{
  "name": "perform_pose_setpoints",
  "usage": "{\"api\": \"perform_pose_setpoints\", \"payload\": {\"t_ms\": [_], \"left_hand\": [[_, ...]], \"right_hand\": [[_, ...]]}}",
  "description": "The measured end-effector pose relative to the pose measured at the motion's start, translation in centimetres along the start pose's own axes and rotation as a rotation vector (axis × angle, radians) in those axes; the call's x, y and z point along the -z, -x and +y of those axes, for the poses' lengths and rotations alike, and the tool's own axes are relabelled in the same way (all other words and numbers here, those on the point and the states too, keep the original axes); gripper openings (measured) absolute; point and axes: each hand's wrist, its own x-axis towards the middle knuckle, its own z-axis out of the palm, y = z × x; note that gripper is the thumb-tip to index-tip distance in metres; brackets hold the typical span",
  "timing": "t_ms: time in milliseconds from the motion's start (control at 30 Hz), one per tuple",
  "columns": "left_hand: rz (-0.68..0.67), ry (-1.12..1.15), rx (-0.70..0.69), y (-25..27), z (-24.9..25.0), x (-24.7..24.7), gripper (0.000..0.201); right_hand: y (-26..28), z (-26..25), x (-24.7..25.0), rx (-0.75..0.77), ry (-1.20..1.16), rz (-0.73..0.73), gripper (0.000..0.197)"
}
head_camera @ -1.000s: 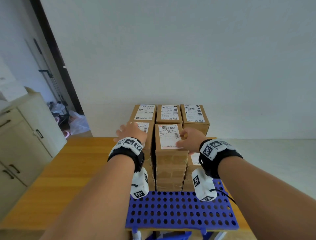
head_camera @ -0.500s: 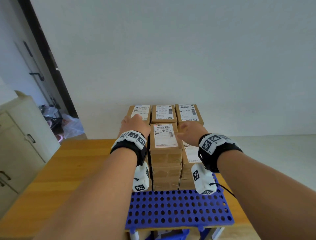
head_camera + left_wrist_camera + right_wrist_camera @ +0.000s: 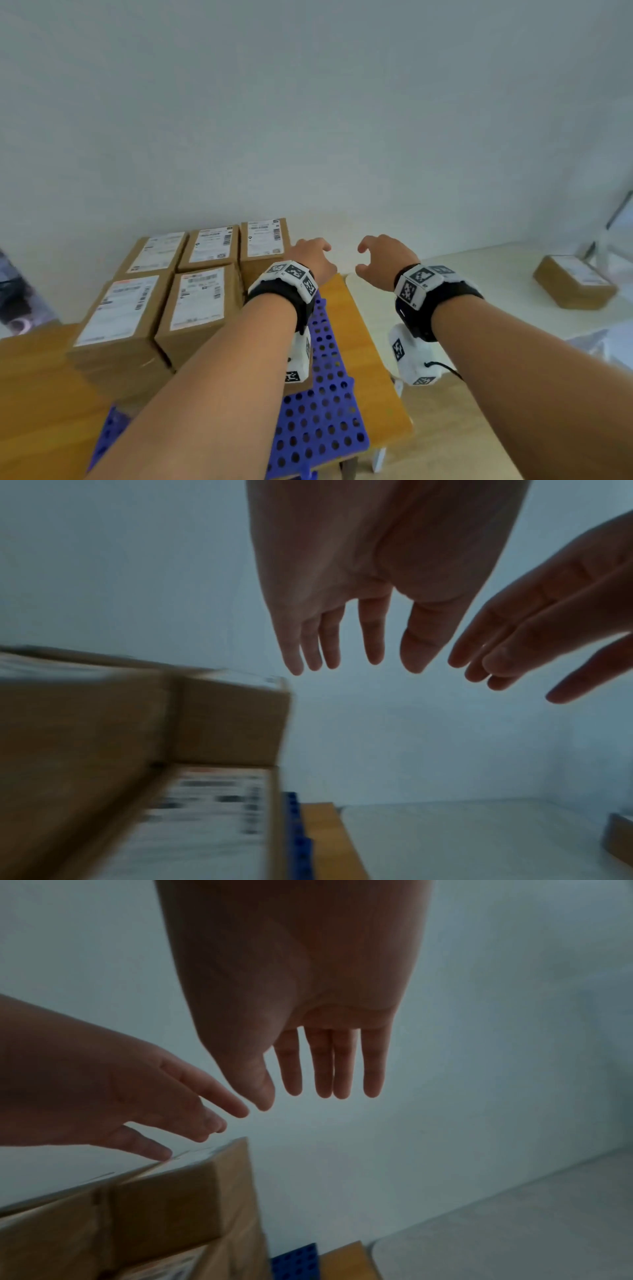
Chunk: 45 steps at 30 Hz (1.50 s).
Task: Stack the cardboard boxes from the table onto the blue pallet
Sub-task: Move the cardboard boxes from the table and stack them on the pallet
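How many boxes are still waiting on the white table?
1 in view: a cardboard box at the far right of the white table, apart from the stack on the blue pallet. More may lie beyond the frame.

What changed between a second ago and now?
Both hands came off the stacked boxes on the blue pallet: the left hand and right hand now hang open in the air, holding nothing, swung right toward the lone box on the white table. The stack stayed put.
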Motion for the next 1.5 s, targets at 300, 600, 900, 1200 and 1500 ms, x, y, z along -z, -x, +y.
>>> {"api": "perform_pose_setpoints", "payload": {"t_ms": [300,600,900,1200,1500], "left_hand": [[-0.108,0.02,-0.154,-4.3,19.0,-11.1,0.049],[-0.189,0.022,-0.205,-7.1,31.4,-19.1,0.049],[-0.283,0.005,-0.276,-12.0,39.7,-26.3,0.047],[-0.361,0.059,-0.298,-23.2,46.6,-30.9,0.047],[-0.463,0.054,-0.283,-31.0,50.8,-36.4,0.045]], "right_hand": [[1.3,20.3,4.4,-0.194,-0.055,0.011,0.051],[2.6,35.7,6.7,-0.354,-0.065,-0.004,0.048],[0.1,45.7,6.3,-0.464,-0.043,-0.016,0.049],[-8.4,55.6,7.4,-0.525,-0.07,-0.016,0.047],[-14.1,63.8,6.4,-0.624,-0.097,-0.088,0.043]]}}
